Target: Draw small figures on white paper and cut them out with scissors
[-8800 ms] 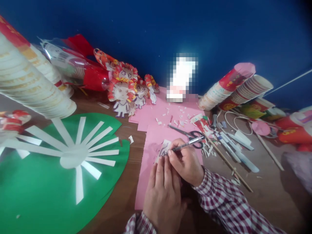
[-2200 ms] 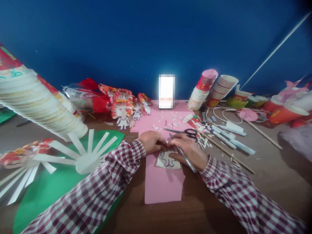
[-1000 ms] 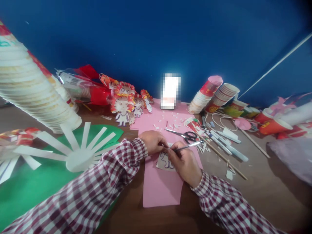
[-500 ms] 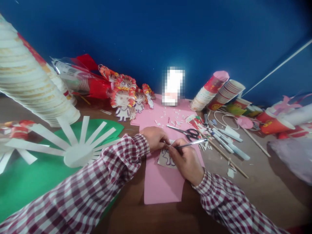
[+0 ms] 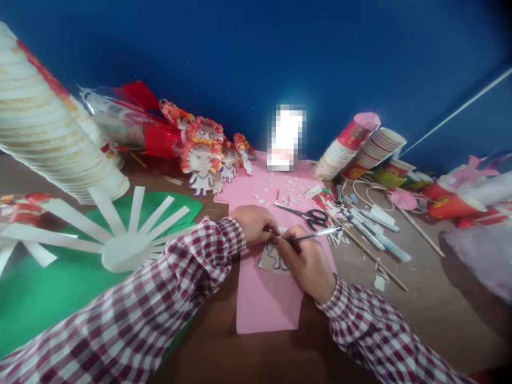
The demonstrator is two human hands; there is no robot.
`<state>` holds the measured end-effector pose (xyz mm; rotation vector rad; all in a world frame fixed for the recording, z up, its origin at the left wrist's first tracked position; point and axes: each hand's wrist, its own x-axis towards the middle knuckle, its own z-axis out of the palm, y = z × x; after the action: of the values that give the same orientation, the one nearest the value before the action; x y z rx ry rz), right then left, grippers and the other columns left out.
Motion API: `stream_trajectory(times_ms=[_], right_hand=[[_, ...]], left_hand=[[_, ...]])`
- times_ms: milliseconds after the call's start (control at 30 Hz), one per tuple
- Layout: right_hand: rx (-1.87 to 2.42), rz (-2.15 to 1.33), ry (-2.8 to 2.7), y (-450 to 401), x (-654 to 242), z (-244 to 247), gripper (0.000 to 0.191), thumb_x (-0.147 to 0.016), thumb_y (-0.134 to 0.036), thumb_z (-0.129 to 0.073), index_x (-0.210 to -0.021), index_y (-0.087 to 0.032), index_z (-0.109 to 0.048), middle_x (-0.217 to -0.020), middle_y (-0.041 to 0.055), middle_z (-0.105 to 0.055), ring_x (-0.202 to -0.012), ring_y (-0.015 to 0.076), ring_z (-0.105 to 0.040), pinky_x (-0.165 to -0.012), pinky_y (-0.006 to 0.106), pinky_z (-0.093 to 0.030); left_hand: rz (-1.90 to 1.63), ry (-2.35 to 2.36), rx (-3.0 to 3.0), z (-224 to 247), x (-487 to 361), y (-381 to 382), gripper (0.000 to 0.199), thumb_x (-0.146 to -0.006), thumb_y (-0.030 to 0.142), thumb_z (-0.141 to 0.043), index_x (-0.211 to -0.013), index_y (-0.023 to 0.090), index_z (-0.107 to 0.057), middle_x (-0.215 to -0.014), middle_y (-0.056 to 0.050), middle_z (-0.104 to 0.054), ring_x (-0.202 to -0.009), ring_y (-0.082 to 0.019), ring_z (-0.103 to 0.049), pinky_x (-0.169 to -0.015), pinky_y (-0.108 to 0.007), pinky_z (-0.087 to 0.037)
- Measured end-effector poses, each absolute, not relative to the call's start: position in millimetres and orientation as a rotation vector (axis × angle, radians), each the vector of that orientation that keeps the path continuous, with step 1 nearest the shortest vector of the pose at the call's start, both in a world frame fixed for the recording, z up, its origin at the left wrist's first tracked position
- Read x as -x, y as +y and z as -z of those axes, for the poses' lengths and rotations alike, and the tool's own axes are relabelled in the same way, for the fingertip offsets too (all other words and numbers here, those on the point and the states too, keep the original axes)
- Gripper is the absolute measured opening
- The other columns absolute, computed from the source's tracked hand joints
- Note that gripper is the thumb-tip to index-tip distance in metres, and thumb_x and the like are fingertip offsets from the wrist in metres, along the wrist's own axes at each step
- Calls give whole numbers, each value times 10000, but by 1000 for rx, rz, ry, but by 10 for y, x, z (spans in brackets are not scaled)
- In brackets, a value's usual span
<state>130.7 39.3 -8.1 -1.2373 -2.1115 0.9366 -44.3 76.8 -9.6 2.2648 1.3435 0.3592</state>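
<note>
My left hand is closed in a pinch, its fingertips meeting those of my right hand over a small paper piece. A figure is drawn on that piece in dark outline, and the hands cover its upper part. A slim silver pen lies across my right hand, gripped there and pointing to the right. Something tiny and pale may be between the fingertips, too small to name. Under the hands lies pink paper. Just beyond them, black-handled scissors rest on the pink paper.
Leaning cup stacks stand at left and right. Paper figures and a pixelated bright rectangle are at the back. Green paper with a white-stripped cup lies left; markers and a stick lie right.
The view has shifted slightly. Both hands stay together at nearly the same place over the drawing, and the pen is still in my right hand.
</note>
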Motion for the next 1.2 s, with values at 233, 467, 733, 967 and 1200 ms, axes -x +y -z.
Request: stream_trajectory(times_ms=[233,467,733,967,1200], right_hand=[[1233,-932,-2128,395,-1309,94,175,-893,-337,-439,-791,-198,-469,-567,-30,-506,-470,111,-455,-434,220,-297],[1233,-951,-2135,393,-1313,91,170,-892,-335,-442,-794,-198,-465,-557,-38,-485,-465,107,-437,-437,217,-291],[1221,-958,-2136,393,-1310,105,158,-886,-319,-449,-792,-194,-470,-539,-43,-465,-452,98,-418,-420,211,-274],[1207,-983,-2147,387,-1311,91,156,-889,-315,-447,-788,-197,-465,-539,-47,-456,-455,94,-415,-427,205,-288],[1198,-1038,-2132,391,-1306,110,155,-889,-318,-448,-791,-200,-467,-561,-39,-482,-480,98,-438,-436,199,-307]], left_hand=[[-357,1364,-2259,108,452,770,213,-715,344,-578,-880,317,-710,-780,20,-666,-721,-133,-577,-599,-227,-360],[-372,1344,-2270,119,462,769,213,-721,361,-575,-881,314,-707,-814,22,-672,-751,-142,-585,-619,-233,-367],[-361,1353,-2267,107,458,770,208,-721,362,-576,-875,314,-708,-803,25,-670,-739,-134,-579,-601,-227,-360],[-338,1349,-2257,97,469,768,215,-725,366,-563,-883,311,-698,-792,33,-669,-731,-126,-580,-609,-222,-368],[-358,1353,-2257,105,469,766,211,-717,362,-568,-870,303,-701,-796,31,-672,-744,-130,-583,-629,-227,-375]])
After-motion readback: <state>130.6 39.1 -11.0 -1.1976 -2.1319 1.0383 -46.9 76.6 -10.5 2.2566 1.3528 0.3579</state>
